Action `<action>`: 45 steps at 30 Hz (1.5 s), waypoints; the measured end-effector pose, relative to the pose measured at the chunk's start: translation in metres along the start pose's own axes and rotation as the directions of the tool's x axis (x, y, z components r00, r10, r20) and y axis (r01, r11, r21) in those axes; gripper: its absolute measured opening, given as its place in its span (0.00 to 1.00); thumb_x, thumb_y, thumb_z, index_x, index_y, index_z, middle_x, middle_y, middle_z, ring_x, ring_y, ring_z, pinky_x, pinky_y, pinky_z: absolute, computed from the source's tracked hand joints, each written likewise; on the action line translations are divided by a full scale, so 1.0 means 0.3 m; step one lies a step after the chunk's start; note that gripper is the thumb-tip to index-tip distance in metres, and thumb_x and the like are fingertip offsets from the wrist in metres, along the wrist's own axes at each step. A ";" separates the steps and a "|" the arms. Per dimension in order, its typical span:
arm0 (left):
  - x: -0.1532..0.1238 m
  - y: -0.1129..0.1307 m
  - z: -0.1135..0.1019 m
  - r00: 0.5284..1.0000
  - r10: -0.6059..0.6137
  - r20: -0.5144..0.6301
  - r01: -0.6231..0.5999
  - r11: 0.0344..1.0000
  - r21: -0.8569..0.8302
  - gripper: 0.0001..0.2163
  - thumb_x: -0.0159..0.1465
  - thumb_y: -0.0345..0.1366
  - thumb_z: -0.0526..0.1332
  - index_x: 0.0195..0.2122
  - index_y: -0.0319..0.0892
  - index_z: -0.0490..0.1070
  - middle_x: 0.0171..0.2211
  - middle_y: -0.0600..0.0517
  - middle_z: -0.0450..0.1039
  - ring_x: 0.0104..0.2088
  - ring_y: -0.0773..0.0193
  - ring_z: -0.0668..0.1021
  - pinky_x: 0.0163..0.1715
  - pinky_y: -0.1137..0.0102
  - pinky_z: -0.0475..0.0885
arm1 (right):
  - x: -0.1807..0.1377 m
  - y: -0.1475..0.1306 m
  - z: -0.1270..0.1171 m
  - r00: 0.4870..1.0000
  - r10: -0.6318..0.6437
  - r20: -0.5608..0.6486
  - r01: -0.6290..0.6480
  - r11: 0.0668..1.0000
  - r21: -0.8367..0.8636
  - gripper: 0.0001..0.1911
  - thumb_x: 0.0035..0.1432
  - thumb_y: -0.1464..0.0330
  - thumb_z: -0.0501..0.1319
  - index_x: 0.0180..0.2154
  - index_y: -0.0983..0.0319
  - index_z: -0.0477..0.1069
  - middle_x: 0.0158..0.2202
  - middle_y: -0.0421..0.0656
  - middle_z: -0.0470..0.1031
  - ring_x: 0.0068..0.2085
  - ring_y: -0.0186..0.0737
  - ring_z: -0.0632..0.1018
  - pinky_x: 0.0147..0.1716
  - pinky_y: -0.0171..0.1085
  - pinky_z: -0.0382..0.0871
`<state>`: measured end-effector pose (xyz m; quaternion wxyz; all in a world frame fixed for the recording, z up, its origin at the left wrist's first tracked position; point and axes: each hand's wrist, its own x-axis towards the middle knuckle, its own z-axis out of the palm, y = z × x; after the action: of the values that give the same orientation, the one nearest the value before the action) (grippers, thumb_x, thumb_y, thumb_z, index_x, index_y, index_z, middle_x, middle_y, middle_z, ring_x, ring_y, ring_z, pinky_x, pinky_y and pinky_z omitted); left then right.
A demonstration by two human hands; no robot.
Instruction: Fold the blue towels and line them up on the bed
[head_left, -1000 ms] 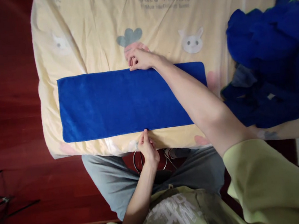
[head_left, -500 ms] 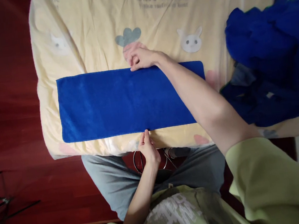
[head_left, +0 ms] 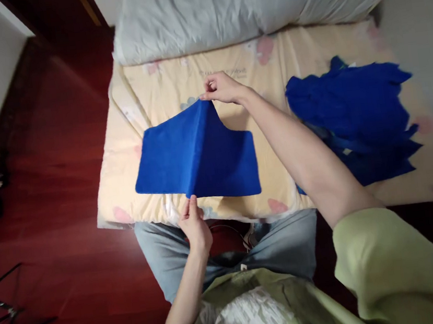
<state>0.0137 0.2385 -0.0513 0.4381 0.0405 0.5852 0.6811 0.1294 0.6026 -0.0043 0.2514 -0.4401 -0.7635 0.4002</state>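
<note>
the blue cloth (head_left: 172, 154), plain, smooth and oblong with rounded corners, is lifted into 1 tent-like ridge across its middle, higher at the far edge. its 2 halves slope down to left and right, the right one in shade, above a yellow printed sheet (head_left: 117, 169).

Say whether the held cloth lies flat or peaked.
Peaked: the left hand and right hand pinch opposite edges, and the blue cloth slopes down from a ridge between them.

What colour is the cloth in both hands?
The cloth is plain blue, head view.
</note>
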 end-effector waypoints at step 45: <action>0.086 1.200 0.129 0.526 0.526 0.668 -0.748 0.660 0.068 0.21 0.60 0.28 0.76 0.50 0.30 0.70 0.32 0.56 0.74 0.32 0.72 0.77 0.51 0.58 0.73 | -0.845 -0.712 -0.506 0.873 -0.039 -0.487 0.322 0.795 0.514 0.14 0.47 0.76 0.79 0.36 0.63 0.80 0.30 0.37 0.79 0.30 0.27 0.78 0.30 0.30 0.75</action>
<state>-0.1778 0.3094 0.2489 0.2976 0.5436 0.4682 0.6298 0.2640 0.3779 0.2495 0.5817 -0.3455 -0.5642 0.4732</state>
